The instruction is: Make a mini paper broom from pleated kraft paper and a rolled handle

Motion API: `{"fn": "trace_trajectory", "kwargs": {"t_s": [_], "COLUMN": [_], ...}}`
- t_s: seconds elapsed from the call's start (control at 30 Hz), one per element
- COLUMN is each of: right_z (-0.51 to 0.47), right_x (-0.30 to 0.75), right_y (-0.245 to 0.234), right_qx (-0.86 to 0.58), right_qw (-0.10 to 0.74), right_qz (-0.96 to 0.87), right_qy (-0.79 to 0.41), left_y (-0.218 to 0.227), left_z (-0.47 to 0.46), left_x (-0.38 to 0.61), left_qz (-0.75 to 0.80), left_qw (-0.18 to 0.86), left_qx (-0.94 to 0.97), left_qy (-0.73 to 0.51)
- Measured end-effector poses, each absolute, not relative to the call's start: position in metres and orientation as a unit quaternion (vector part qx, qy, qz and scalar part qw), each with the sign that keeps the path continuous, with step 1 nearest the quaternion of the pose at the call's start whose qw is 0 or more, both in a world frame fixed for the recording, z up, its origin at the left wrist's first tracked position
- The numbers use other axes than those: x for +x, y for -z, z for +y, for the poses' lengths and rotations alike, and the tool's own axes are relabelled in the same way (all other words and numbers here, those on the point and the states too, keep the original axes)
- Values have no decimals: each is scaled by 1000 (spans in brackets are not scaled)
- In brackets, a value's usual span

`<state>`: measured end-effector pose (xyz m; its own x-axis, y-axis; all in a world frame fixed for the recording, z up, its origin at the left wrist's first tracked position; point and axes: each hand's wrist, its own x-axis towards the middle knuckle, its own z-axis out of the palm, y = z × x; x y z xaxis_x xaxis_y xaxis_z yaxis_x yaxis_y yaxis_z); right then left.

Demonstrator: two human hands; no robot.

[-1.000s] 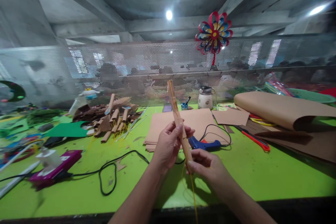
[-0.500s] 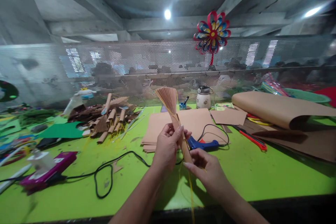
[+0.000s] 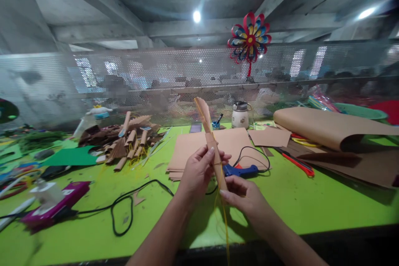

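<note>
Left hand (image 3: 198,169) and right hand (image 3: 245,196) pinch the pleated paper fan (image 3: 213,141), whose top now looks narrower, apparently turned edge-on.

L end of blue glue gun (image 3: 246,171) hidden behind pleated paper (image 3: 212,140). Yellow thread (image 3: 226,232) cut off @ near edge, brown paper roll (image 3: 314,125) @ R edge. Stuff past far mesh panel (image 3: 174,58) too blurry to ID.

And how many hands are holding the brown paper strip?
2: the left hand holds the brown paper strip near its middle, and the right hand holds its lower end.
</note>
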<state>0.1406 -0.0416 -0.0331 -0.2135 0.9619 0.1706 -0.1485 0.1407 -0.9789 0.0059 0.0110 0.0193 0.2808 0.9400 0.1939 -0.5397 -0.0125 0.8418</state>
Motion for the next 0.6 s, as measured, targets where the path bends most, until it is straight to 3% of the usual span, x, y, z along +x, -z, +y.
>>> {"fn": "trace_trajectory", "kwargs": {"t_s": [0.1,0.23,0.3,0.6], "right_z": [-44,-42,-39,-35], "right_x": [140,134,131,134], "right_y": [34,38,40,40], "right_qx": [-383,-435,-455,-423], "right_qw": [533,597,589,593], "right_qz": [-609,-656,-664,-680], "right_qy": [-445,-151,-70,-79], "left_y": [-19,-18,-17,-17], "left_z": [13,14,14,12], "left_x": [6,9,11,12], "left_qz": [235,246,247,237], "left_qw": [655,638,627,605], "left_qx": [442,444,452,487], "left_qy": [-567,-579,-585,-583]}}
